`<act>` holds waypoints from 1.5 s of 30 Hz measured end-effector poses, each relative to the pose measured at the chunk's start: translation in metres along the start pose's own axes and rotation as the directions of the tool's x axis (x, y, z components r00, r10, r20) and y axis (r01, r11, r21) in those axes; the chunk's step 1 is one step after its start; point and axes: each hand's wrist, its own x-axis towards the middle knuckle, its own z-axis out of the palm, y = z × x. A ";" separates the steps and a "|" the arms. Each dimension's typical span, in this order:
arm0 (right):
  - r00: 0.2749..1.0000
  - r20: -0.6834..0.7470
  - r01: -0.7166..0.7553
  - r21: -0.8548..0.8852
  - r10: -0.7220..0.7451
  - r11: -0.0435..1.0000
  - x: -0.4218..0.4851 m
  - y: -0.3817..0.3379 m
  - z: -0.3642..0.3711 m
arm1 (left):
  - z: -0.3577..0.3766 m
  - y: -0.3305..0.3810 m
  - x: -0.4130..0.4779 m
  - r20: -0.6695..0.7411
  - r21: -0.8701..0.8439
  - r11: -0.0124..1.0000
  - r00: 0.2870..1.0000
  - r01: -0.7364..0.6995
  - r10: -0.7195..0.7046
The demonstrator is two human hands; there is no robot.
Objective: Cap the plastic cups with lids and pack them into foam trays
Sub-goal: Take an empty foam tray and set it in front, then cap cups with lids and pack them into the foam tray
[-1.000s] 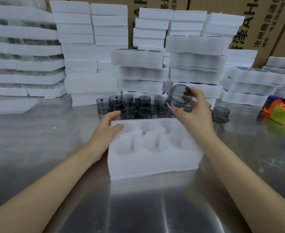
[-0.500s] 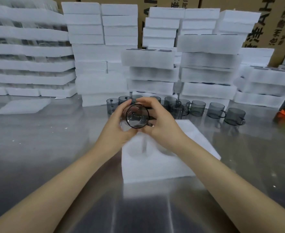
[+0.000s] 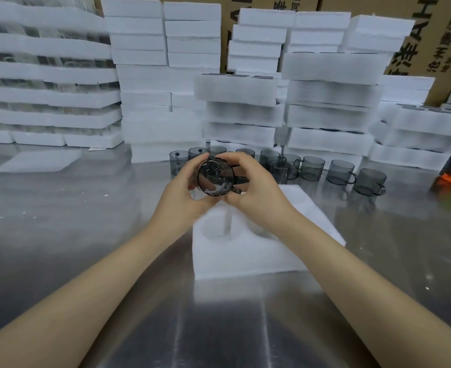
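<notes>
**One cup in both hands above the open tray**

A steel counter fills the scene, with stacks of white foam trays piled along its far side. In the middle, near the person, lies one open foam tray; its round pockets look empty where the arms do not hide them. Beyond it a row of smoky grey cups stands on the counter, spreading to the right. The left hand and right hand meet above the tray's far edge, fingers curled round a single grey cup. It is tipped on its side, round end facing the person, handle to the right. Whether a lid is on it cannot be told. The step looks like capping or checking this cup. Next it would need turning upright and lowering squarely into a pocket.
</notes>
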 end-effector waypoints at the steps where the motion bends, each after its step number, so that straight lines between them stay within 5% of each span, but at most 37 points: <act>1: 1.000 -0.002 0.003 -0.008 -0.003 1.000 0.000 0.000 0.000 | 0.000 -0.001 0.000 -0.004 -0.003 1.000 1.000 -0.004 0.004; 7: 0.994 -0.106 0.000 -0.044 -0.004 0.999 0.001 -0.001 -0.002 | 0.000 0.000 0.002 0.006 0.098 0.982 0.987 -0.160 0.160; 13: 0.982 -0.178 -0.050 0.103 0.068 0.993 0.000 -0.007 -0.004 | 0.000 0.004 -0.001 0.024 0.063 0.989 0.991 -0.133 0.132; 21: 0.994 -0.060 -0.074 0.218 0.089 0.973 -0.003 -0.012 -0.004 | -0.001 -0.009 -0.003 0.137 -0.113 0.994 0.990 -0.008 0.023; 27: 0.999 -0.005 -0.045 -0.085 0.044 0.995 -0.002 -0.009 -0.003 | -0.006 -0.024 -0.002 0.243 -0.193 0.977 0.969 0.093 -0.044; 35: 0.994 0.089 -0.043 -0.189 0.060 0.981 -0.001 -0.002 -0.003 | -0.005 -0.033 0.005 0.263 -0.328 0.930 0.962 0.164 -0.077; 45: 0.998 0.037 -0.043 -0.309 0.058 0.950 -0.003 0.001 0.002 | -0.004 -0.029 0.005 0.269 -0.390 0.865 0.937 0.316 -0.221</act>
